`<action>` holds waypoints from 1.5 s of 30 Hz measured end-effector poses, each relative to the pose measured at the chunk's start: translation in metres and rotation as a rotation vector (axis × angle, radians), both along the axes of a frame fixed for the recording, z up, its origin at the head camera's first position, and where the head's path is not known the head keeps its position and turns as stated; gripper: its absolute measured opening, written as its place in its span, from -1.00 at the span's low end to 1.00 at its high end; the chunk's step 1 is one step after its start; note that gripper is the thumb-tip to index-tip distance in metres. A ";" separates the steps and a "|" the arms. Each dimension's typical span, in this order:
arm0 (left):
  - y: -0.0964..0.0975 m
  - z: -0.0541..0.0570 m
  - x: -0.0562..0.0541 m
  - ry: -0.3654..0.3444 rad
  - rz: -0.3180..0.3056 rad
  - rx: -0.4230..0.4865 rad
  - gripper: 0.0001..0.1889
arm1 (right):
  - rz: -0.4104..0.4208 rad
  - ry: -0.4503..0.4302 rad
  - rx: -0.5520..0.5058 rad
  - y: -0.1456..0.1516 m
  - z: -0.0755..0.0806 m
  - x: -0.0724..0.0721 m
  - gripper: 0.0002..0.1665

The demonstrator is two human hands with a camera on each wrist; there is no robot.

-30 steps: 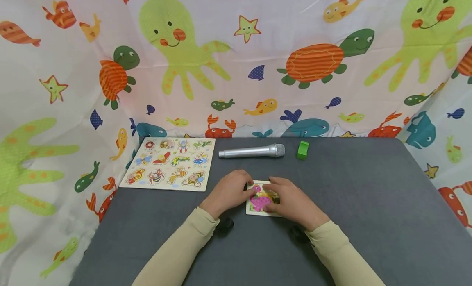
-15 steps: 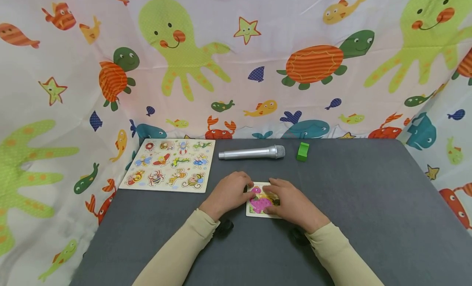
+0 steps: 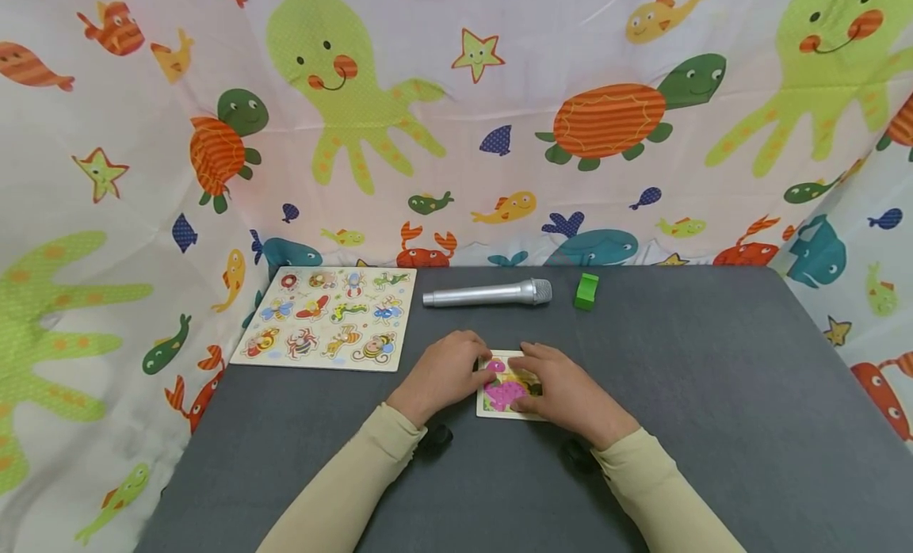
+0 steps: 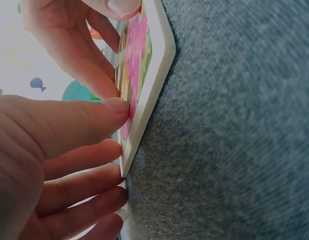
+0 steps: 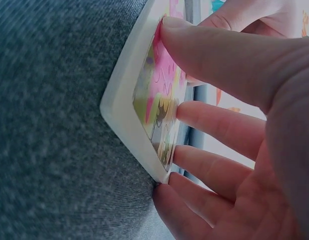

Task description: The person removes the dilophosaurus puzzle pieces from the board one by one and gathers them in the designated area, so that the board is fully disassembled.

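A small jigsaw puzzle (image 3: 503,394) with a pink dinosaur picture and a pale frame lies flat on the dark grey table between both hands. My left hand (image 3: 444,375) is at its left side; in the left wrist view the thumb (image 4: 116,107) rests on the picture and the fingers reach the frame's edge. From the right, my right hand (image 3: 574,396) covers part of the puzzle. Its thumb (image 5: 177,25) touches the pink area, while the other fingers spread over the picture and a corner of the frame (image 5: 116,111).
A wooden peg puzzle board (image 3: 335,356) with insect pieces lies at the back left. Behind the hands are a silver microphone (image 3: 485,294) and a green block (image 3: 586,291). A sea-animal curtain (image 3: 464,165) hangs along the table's back and sides.
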State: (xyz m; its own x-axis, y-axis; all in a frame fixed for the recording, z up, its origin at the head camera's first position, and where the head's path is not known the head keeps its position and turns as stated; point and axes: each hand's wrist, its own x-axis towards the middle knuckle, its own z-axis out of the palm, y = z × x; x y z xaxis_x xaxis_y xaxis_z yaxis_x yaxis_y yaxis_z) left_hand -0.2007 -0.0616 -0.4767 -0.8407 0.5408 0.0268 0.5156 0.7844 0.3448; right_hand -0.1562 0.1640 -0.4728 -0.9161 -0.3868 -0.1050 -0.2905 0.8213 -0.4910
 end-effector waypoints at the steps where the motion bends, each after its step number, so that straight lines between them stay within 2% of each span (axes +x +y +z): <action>1: 0.000 0.000 0.000 0.001 0.003 0.006 -0.65 | -0.002 -0.001 -0.002 0.000 0.000 0.000 -0.23; 5: -0.001 0.000 0.000 0.006 0.017 0.023 -0.66 | 0.003 -0.003 -0.010 -0.001 0.000 -0.001 -0.24; 17: 0.000 -0.004 0.001 0.054 0.027 -0.015 -0.69 | 0.013 -0.004 -0.011 -0.002 0.000 0.000 -0.24; 28: 0.000 -0.006 -0.003 0.017 0.041 -0.017 -0.67 | 0.008 -0.002 -0.009 -0.001 0.001 -0.002 -0.23; 33: 0.001 -0.005 -0.004 -0.003 0.024 0.005 -0.72 | 0.007 -0.003 -0.004 -0.001 0.004 -0.003 -0.22; 37: 0.002 -0.006 -0.004 -0.016 0.020 0.006 -0.66 | 0.008 -0.005 0.003 0.000 0.004 -0.002 -0.21; 45: 0.001 -0.005 -0.002 0.065 0.016 -0.035 -0.64 | 0.003 -0.027 0.013 0.000 0.003 -0.003 -0.21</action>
